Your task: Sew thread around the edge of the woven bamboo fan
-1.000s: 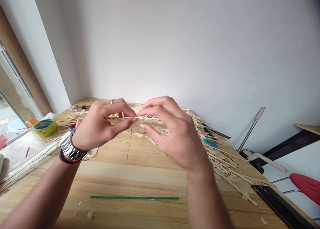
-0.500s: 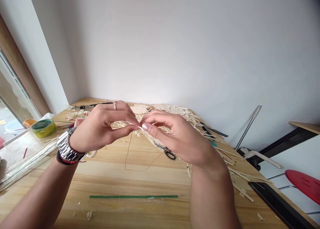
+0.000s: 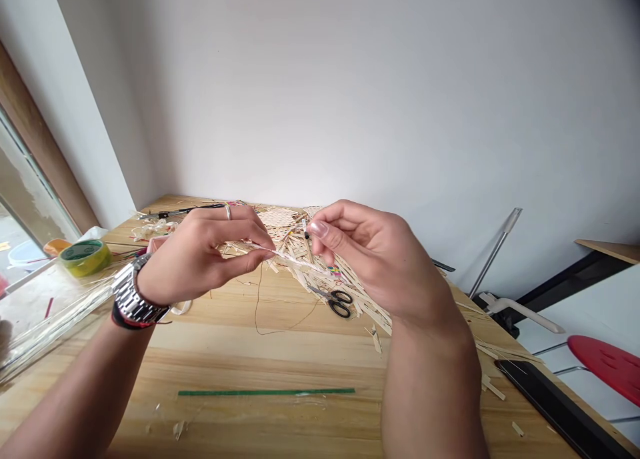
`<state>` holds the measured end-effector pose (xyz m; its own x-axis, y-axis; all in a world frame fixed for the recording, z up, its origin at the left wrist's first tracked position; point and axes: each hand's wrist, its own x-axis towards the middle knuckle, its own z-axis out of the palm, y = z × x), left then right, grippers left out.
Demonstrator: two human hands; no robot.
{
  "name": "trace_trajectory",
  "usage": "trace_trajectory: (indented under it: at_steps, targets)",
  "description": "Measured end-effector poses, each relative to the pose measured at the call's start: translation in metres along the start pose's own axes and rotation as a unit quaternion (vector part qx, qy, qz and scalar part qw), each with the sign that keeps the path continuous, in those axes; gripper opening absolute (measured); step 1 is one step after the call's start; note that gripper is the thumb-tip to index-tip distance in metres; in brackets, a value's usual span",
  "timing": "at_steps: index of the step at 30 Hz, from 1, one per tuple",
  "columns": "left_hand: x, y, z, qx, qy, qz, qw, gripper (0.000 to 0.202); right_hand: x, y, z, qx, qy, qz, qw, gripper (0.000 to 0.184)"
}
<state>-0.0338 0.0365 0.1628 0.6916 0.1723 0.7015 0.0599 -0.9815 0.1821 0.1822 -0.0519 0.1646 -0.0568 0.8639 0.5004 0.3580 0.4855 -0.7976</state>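
Above the wooden table (image 3: 280,352), my left hand (image 3: 200,259), with a ring and a metal watch, pinches the end of a thin pale strip (image 3: 295,262). The strip slants down to the right toward my right hand (image 3: 380,259). That hand's fingers are curled and pinched near the strip's far end, close to a small dark tip; what they hold is too small to name. A thin brown thread (image 3: 270,312) hangs from the pinch and loops on the table. Behind the hands lies a heap of pale strips and woven pieces (image 3: 300,229).
Black-handled scissors (image 3: 337,302) lie under my right hand. A green strip (image 3: 265,392) lies near the front. A yellow-green tape roll (image 3: 85,255) sits far left by clear tubes (image 3: 50,325). A dark flat object (image 3: 550,405) lies at the right edge, and a red stool (image 3: 607,365) stands beyond it.
My right hand has drawn up and to the right, away from my left hand, and the pale strip now stretches between them. The scissors have come into view.
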Motion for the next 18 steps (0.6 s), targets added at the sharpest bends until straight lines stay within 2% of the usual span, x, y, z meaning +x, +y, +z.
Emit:
trace_trajectory:
  at_steps: [7, 13, 16, 18]
  targets:
    - [0.000, -0.002, -0.005, 0.020, 0.001, -0.005, 1.000, 0.006, -0.005, -0.004, -0.013, -0.003, 0.025, 0.030, 0.999, 0.020]
    - [-0.001, -0.003, -0.006, 0.029, 0.004, -0.015, 0.999, 0.005, -0.019, -0.018, -0.020, 0.006, 0.078, -0.006, 0.997, 0.012]
    - [0.001, -0.001, -0.003, 0.027, 0.006, -0.011, 1.000, 0.005, -0.029, -0.029, -0.018, -0.013, 0.056, -0.027, 0.998, 0.014]
    - [0.001, 0.001, -0.001, 0.022, 0.006, -0.011, 1.000, 0.004, -0.032, -0.034, -0.015, -0.073, 0.044, -0.044, 0.995, 0.015]
